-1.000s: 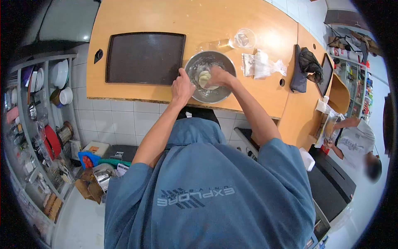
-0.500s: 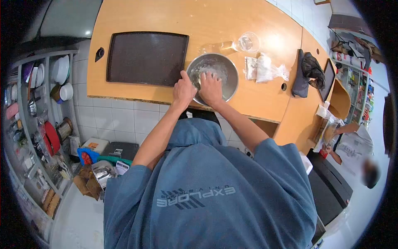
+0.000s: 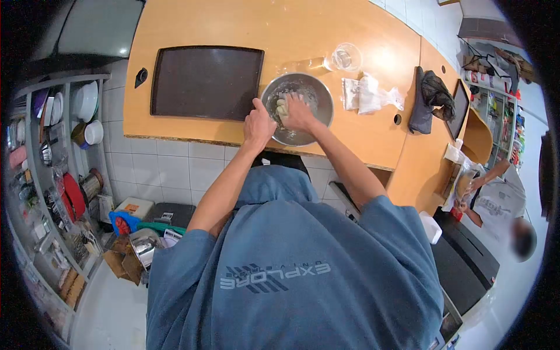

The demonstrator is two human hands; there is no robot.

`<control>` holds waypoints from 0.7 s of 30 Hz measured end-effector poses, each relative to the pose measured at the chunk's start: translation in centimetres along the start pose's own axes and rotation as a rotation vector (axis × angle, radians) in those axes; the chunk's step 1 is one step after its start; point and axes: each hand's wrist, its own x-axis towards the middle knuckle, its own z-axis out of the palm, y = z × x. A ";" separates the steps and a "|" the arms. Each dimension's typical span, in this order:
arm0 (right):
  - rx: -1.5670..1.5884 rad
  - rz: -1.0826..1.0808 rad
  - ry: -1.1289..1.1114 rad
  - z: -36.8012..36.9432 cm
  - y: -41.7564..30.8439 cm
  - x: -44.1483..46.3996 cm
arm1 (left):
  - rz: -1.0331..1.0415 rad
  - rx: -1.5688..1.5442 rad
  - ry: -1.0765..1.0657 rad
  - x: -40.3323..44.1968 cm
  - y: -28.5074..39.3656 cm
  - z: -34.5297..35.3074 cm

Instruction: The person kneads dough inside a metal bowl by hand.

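Observation:
A metal bowl (image 3: pixel 322 116) stands near the front edge of the wooden table (image 3: pixel 303 29). My left hand (image 3: pixel 258 125) is closed on the bowl's left rim. Inside the bowl, my right hand (image 3: pixel 298 112) presses against a pale lump of dough (image 3: pixel 282 108), its fingers bent over the dough's right side. Whitish residue coats the bowl's inner wall. A dark rectangular tray (image 3: pixel 207 81) lies left of the bowl. Just behind the bowl to the right is a clear plastic cup (image 3: pixel 344 57).
Plastic bags with white contents (image 3: pixel 368 94) lie right of the bowl. Farther right are a dark cloth (image 3: pixel 421 102) and a black bag (image 3: pixel 438 96). Another person (image 3: pixel 499 198) works at the far right. Shelves with bowls and utensils (image 3: pixel 58 175) stand at the left.
My right hand has moved about inside the bowl, down toward the near side and then back up to the dough. The left hand has kept its hold on the rim.

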 end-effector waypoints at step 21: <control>-0.030 0.240 0.257 0.0 -3.7 -0.1 | 0.055 -0.017 -0.018 -0.2 -0.8 1.3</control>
